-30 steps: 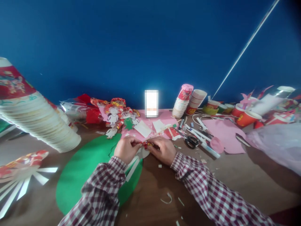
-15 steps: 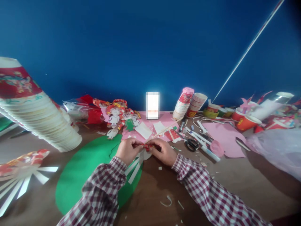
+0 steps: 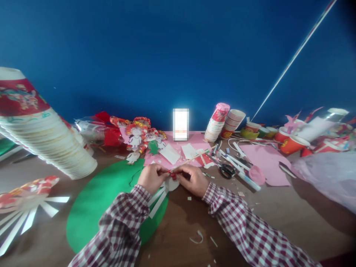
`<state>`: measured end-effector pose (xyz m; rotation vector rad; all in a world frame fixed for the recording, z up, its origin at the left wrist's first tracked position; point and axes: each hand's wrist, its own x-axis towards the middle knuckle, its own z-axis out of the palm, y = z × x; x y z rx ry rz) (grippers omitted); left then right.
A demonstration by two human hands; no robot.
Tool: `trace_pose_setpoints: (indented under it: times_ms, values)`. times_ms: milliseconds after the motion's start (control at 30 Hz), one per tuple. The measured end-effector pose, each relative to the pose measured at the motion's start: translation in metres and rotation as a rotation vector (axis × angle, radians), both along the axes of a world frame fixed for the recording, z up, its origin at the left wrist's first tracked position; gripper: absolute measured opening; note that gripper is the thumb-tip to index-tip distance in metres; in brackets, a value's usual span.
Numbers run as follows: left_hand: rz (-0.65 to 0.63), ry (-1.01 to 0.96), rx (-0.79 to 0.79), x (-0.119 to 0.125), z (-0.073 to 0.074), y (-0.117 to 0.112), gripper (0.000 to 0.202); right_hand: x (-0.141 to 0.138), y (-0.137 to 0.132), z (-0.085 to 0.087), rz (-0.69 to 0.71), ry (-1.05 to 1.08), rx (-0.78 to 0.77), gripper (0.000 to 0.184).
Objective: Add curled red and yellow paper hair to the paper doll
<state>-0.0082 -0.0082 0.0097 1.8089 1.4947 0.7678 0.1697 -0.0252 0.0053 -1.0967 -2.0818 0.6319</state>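
My left hand and my right hand meet over the table, fingers pinched together. Between them is a cut paper cup with a pale round base, red parts and white strips hanging down on the left. A thin wooden stick slants up to the right from the fingertips, its lower end among the fingers of my right hand. The fingers hide most of the red part. Below my left forearm lies a green paper sheet with a rounded edge.
Stacked paper cups lean at the left, beside another cup cut into strips. Paper figures lie behind my hands. On the right are scissors, markers, pink paper and a plastic bag.
The stick's far end has dropped a little, so it lies at a flatter slant. The cup's strips have swung slightly left, and the hands have hardly moved.
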Motion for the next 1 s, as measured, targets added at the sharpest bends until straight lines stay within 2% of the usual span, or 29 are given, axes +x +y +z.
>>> trace_pose_setpoints:
  times_ms: [100,233,400,467,533,600,733,867,1000]
  values:
    - [0.024,0.011,-0.007,0.001,0.001,0.0,0.02,-0.001,-0.001,0.001,-0.053,-0.05,0.026,0.014]
    - [0.054,0.008,0.023,0.001,0.0,-0.001,0.021,-0.001,-0.002,0.003,-0.051,-0.045,0.041,0.018]
    - [0.026,0.017,0.011,0.0,-0.003,0.0,0.024,-0.001,-0.002,0.003,-0.06,-0.045,0.059,0.018]
    - [0.021,0.049,0.023,0.0,-0.004,0.0,0.023,0.0,-0.002,0.003,-0.143,-0.061,0.12,0.017]
    - [0.019,0.101,0.069,0.0,-0.005,-0.001,0.021,0.004,-0.002,0.005,-0.254,-0.101,0.236,0.017]
    - [0.014,0.158,0.116,0.001,-0.004,-0.001,0.018,0.008,0.0,0.009,-0.305,-0.179,0.354,0.018]
    - [-0.013,0.211,0.118,0.003,-0.001,-0.002,0.016,0.017,0.007,0.014,-0.204,-0.357,0.432,0.024]
    - [-0.008,0.19,0.085,0.004,0.0,-0.003,0.015,0.023,0.014,0.009,-0.098,-0.414,0.393,0.017]
    - [-0.001,0.143,0.056,0.002,-0.003,-0.002,0.014,0.023,0.017,0.005,-0.033,-0.425,0.337,0.02]
